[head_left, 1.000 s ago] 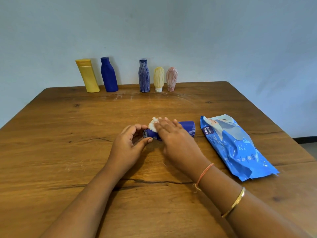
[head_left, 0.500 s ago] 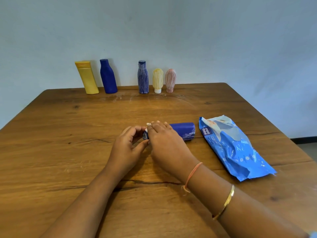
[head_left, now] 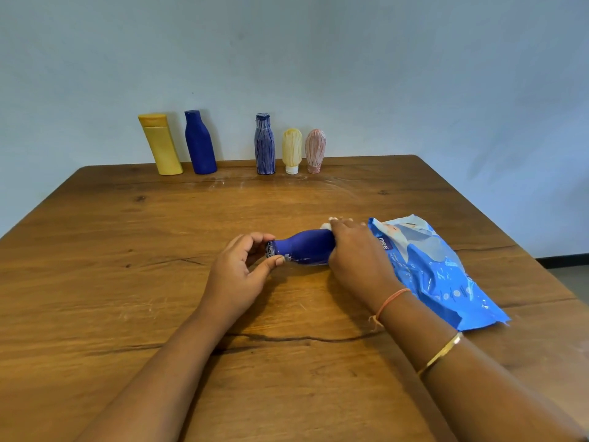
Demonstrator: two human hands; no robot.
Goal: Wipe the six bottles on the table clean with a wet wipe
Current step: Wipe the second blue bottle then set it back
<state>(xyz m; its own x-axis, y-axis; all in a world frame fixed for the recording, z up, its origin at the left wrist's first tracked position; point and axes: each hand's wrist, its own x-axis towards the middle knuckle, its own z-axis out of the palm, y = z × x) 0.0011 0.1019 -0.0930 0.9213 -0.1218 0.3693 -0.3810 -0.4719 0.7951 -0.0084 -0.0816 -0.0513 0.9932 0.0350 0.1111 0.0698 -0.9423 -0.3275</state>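
Observation:
A dark blue bottle (head_left: pixel 302 247) lies on its side in the middle of the wooden table (head_left: pixel 127 282), cap end to the left. My left hand (head_left: pixel 237 272) pinches the cap end between thumb and fingers. My right hand (head_left: pixel 357 253) covers the bottle's base end and presses a white wet wipe (head_left: pixel 326 225) onto it; only a corner of the wipe shows. Along the far edge stand a yellow bottle (head_left: pixel 161 145), a plain blue bottle (head_left: pixel 200 143), a streaked blue bottle (head_left: pixel 264 145), a small yellow bottle (head_left: pixel 291 150) and a small pink bottle (head_left: pixel 315 150).
A blue wet-wipe pack (head_left: pixel 430 269) lies flat just right of my right hand, partly under it. A pale wall rises behind the bottle row. The table's right edge drops off to the floor (head_left: pixel 567 275).
My right hand slid with the wipe from the bottle's cap end to its base end on the right. The blue body now shows between my hands. The left hand kept its hold.

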